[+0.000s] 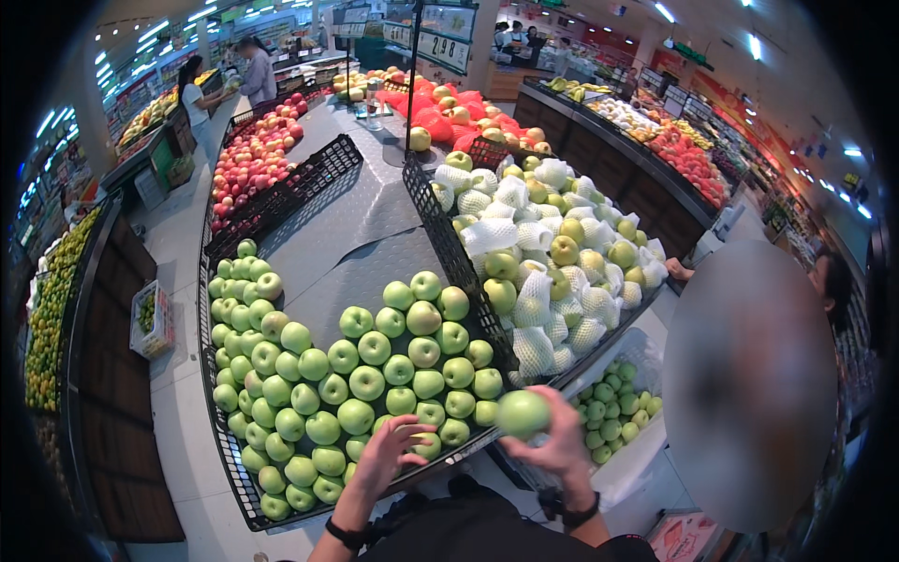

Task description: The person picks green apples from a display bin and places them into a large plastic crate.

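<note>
A green apple (523, 414) is held in my right hand (557, 434), above the front right corner of the display. My left hand (388, 447) hovers over the near edge of the apple bed with its fingers apart and nothing in them. Rows of green apples (366, 383) lie on the grey display surface (337, 281), many with the stem end up. Below and to the right of my right hand, more green apples (612, 404) fill a crate lined with white plastic (628, 467).
A black lattice divider (460, 263) separates the green apples from fruit in white foam nets (534, 309). Red apples (260, 158) lie behind another black divider (288, 193). A sign pole (413, 84) rises at the back. A person (751, 386) stands close on the right.
</note>
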`<move>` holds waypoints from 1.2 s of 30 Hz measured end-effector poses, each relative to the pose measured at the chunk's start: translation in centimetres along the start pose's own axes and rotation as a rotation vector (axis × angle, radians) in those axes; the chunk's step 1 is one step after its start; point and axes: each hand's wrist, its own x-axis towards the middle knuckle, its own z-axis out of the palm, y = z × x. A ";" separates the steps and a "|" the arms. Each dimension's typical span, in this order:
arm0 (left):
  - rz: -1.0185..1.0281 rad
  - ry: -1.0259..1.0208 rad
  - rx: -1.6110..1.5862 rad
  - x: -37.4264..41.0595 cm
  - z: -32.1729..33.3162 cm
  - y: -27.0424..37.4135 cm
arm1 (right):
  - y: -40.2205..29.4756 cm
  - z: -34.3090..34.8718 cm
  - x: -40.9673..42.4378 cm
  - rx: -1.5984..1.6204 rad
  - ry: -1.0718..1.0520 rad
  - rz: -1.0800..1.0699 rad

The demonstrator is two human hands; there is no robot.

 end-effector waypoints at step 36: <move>0.204 0.689 -0.359 21.9 -21.0 19.5 | 0.0 1.4 -10.3 0.308 0.281 0.493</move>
